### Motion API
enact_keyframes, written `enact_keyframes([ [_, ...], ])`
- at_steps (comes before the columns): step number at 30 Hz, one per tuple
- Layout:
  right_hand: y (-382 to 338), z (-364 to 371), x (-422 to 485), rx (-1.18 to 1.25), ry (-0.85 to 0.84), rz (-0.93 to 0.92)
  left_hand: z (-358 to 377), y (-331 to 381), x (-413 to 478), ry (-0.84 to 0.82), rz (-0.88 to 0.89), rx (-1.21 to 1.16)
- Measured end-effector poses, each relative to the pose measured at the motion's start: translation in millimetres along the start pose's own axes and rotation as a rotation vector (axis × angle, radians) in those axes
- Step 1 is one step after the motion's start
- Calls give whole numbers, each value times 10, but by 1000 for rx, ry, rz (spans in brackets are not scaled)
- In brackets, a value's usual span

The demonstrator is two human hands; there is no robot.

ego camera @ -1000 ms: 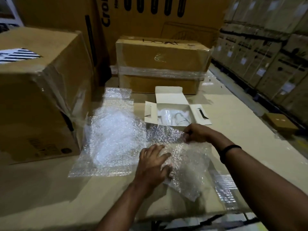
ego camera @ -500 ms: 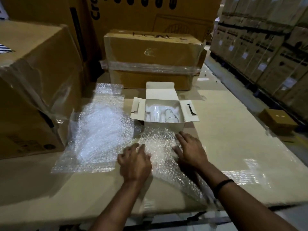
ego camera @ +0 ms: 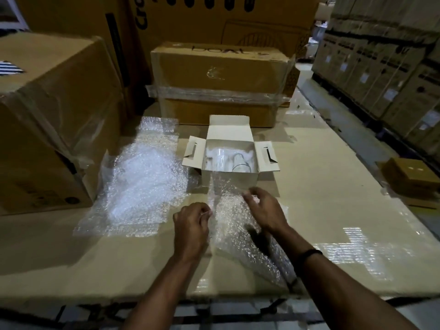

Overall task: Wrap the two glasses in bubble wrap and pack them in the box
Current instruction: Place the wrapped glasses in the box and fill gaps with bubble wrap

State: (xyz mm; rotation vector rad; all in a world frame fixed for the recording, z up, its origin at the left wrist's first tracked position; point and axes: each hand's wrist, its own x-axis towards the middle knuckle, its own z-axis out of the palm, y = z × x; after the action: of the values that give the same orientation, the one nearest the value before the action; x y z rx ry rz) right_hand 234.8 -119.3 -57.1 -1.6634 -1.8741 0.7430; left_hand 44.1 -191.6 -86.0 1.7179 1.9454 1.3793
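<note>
A small white box (ego camera: pixel 229 181) stands open at the middle of the cardboard surface, flaps spread. Two clear glasses (ego camera: pixel 220 158) (ego camera: pixel 241 163) lie inside it, unwrapped, on white padding. In front of the box lies a bubble wrap sheet (ego camera: pixel 234 225), its far edge raised against the box's front wall. My left hand (ego camera: pixel 192 227) is curled and pinches the sheet's left edge. My right hand (ego camera: pixel 264 208) has its fingers hooked on the raised far part of the sheet. A second, larger bubble wrap pile (ego camera: pixel 142 186) lies to the left.
A big taped carton (ego camera: pixel 47 120) stands at the left, touching the wrap pile. Another taped carton (ego camera: pixel 219 86) sits right behind the white box. A small brown box (ego camera: pixel 412 179) is at the right edge, and stacked cartons (ego camera: pixel 385 67) line the aisle beyond.
Both hands were pressing flat on the sheet half a second ago. Now they have risen and taken its edges, and its far part has lifted toward the box.
</note>
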Motion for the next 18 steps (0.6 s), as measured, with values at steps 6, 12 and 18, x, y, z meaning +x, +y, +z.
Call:
enact_keyframes([
  [6, -464, -219, 241, 454, -175, 208, 153, 256, -57, -36, 466, -15],
  [12, -374, -392, 385, 699, 52, 292, 264, 262, -205, -166, 196, 41],
  [18, 30, -583, 163, 768, 132, 378, 293, 75, -144, -201, 41, -33],
])
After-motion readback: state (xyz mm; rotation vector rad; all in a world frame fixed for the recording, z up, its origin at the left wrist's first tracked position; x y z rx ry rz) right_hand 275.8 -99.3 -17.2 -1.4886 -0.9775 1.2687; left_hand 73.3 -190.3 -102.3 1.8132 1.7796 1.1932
